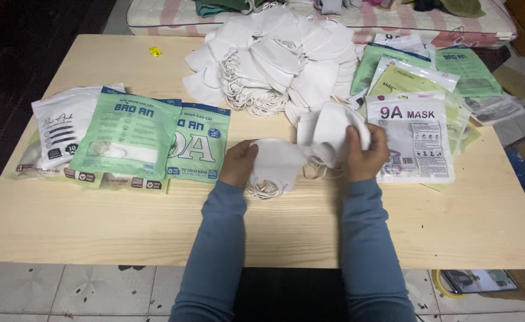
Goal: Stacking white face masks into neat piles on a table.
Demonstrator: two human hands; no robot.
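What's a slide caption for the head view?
Both hands hold white face masks over a wooden table, beside green pouches.

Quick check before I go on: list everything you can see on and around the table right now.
Stack of masks in hand: one small stack, white, table centre, held by both hands.
Mask pile: one large heap, white, far centre of table.
Green pouches: several, green and white, table left.
White pouch: one, white, far left.
Pouch stack: several, white and green, table right.
Yellow scrap: one, yellow, far left of table.
Table: one, pale wood.
Mattress: one, pink-striped, behind table.
Left hand: grips the stack's left side.
Right hand: grips its right side.
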